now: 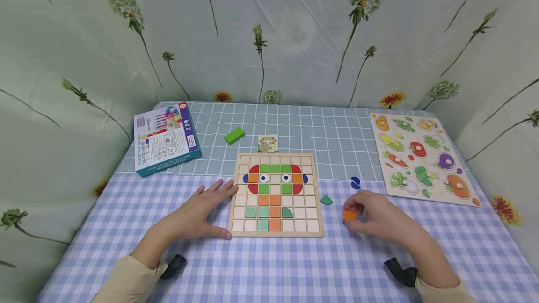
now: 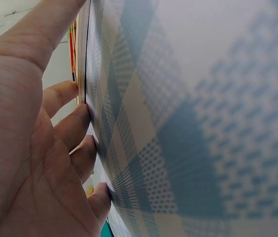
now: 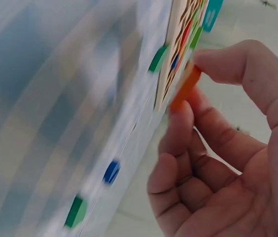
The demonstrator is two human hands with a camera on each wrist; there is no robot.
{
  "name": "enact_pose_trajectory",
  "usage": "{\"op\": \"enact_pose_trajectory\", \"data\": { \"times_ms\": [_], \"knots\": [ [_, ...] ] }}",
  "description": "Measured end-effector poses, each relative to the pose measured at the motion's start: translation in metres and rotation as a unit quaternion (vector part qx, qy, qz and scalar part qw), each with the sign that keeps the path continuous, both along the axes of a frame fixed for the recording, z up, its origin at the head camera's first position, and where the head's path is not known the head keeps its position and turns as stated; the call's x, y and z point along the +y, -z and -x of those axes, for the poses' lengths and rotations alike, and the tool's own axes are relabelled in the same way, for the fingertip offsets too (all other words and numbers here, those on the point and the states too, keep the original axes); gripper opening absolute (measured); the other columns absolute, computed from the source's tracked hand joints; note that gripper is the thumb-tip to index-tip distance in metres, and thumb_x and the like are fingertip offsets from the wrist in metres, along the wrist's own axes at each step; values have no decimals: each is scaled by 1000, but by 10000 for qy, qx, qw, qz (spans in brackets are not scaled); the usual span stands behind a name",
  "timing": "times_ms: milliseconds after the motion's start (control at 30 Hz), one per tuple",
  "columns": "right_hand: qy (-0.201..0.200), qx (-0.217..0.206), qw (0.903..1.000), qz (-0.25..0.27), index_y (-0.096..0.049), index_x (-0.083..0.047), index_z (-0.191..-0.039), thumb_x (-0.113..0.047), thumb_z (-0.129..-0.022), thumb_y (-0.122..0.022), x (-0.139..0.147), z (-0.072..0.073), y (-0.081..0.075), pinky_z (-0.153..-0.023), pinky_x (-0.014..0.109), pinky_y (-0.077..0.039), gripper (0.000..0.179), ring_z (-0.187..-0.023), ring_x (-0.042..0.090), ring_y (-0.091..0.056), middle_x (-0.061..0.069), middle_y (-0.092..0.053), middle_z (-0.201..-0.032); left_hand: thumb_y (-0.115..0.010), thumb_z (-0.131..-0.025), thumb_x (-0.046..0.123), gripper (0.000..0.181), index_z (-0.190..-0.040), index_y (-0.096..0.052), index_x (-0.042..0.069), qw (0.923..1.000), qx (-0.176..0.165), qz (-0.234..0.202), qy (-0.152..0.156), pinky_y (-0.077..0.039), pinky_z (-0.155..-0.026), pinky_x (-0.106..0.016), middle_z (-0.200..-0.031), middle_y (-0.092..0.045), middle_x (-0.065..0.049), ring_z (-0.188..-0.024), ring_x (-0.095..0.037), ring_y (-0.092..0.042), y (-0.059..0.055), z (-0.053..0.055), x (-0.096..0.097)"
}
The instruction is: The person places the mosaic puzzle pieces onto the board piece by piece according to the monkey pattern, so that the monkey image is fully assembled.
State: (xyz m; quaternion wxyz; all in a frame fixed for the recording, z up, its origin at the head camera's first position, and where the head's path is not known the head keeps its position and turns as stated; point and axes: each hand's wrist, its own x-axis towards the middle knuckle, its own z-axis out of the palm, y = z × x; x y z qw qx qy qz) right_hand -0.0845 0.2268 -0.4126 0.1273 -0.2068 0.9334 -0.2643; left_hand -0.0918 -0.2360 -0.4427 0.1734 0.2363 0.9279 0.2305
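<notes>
A wooden grid board [image 1: 317,162] lies flat, its colored tiles forming a figure with two round eyes. My left hand [image 1: 206,212] spreads along its left edge, fingertips and thumb at the frame; in the left wrist view the fingers [image 2: 72,126] reach down to the cloth beside it. Right of the board, my right hand [image 1: 375,216] pinches an orange square tile [image 1: 349,215] between thumb and fingers. The right wrist view shows this orange tile [image 3: 186,88] held above the cloth. A green quarter-round piece [image 1: 326,200] lies between board and right hand.
Blue half-round pieces [image 1: 355,182] lie beyond my right hand. Another green piece [image 3: 76,211] shows in the right wrist view. Behind the board are a pattern card [image 1: 268,143] and a green block [image 1: 234,135]. A box [image 1: 168,139] stands left, a vegetable puzzle [image 1: 425,158] right.
</notes>
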Motion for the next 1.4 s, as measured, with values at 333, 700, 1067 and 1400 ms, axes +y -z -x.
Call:
{"op": "enact_pose_trajectory", "data": {
  "times_ms": [333, 700, 1067, 1400],
  "knots": [
    [-927, 451, 9940, 354, -75, -14, -102, -15, -82, -85, -67, 10, -1, -76, 21, -55, 22, -84, 4, -56, -10, -65, -93, -87, -77, 68, 118, -171, -31, 24, 10000, -50, 18, -7, -10, -129, -78, -181, -22, -2, -169, -38, -14, -1, 0, 0],
    [-1397, 247, 9886, 510, -79, -9, -106, -15, -87, -82, -132, 11, 1, -73, 18, -52, 20, -82, 7, -57, -5, -69, -97, -84, -76, 73, 118, -171, -31, 26, 9999, 10, 117, 14, -11, -128, -78, -181, -24, -2, -169, -38, -15, 1, 2, -1],
    [-1665, 260, 9853, 284, -78, -9, -106, -21, -91, -86, -167, 11, 3, -69, 17, -45, 20, -77, 6, -50, -4, -63, -88, -85, -77, 71, 117, -171, -32, 25, 9999, -99, 84, -28, -10, -129, -77, -181, -23, -2, -169, -38, -14, -1, 1, 0],
    [-1661, 153, 9857, 256, -80, -10, -107, -22, -91, -87, -188, 14, 6, -69, 16, -46, 21, -76, 5, -51, -6, -66, -89, -85, -77, 70, 117, -171, -32, 26, 10000, -63, 45, -3, -10, -128, -78, -181, -23, -1, -169, -38, -14, 0, 2, 0]
  ]
}}
